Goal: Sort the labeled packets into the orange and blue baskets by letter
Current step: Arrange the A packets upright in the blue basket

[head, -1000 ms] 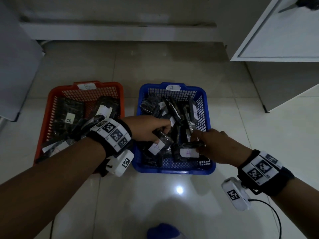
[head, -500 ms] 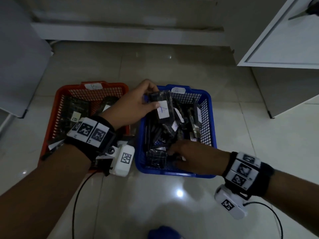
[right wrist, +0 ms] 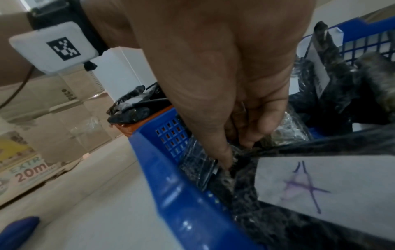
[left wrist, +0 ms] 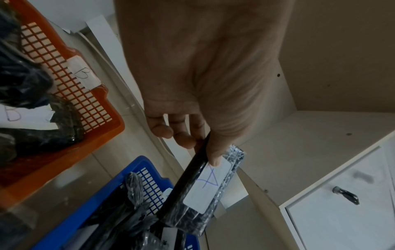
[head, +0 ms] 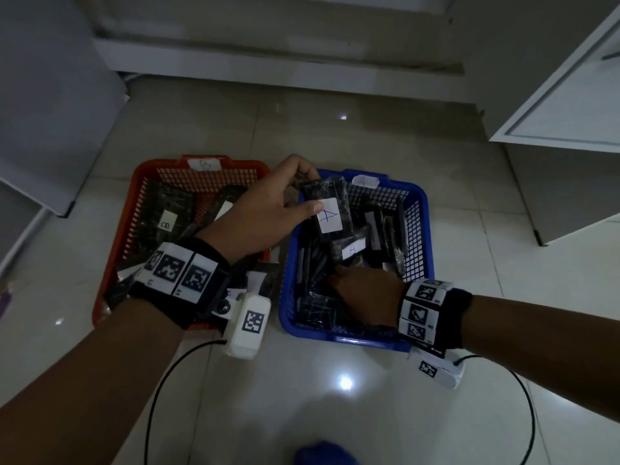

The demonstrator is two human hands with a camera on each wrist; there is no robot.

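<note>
An orange basket (head: 117, 263) tagged B and a blue basket (head: 424, 209) tagged A stand side by side on the floor, both holding black wrapped packets. My left hand (head: 310, 191) holds a black packet (head: 327, 209) with a white A label above the blue basket's far left corner, thumb on the label. In the left wrist view the same packet (left wrist: 203, 191) hangs tilted over the blue basket (left wrist: 136, 169). My right hand (head: 339, 280) is down in the blue basket's near left part. Its thumb and fingers (right wrist: 248, 138) pinch into the packets there.
A white cabinet (head: 570, 112) stands at the right and a grey panel (head: 50, 112) at the left. Cardboard boxes (right wrist: 42, 135) lie beyond the baskets. One packet (head: 265, 280) hangs over the orange basket's near right corner. Cables trail from both wrists.
My left hand lifted the A packet out of the blue basket's middle up to its far left corner. My right hand shifted left and dug in among the packets.
</note>
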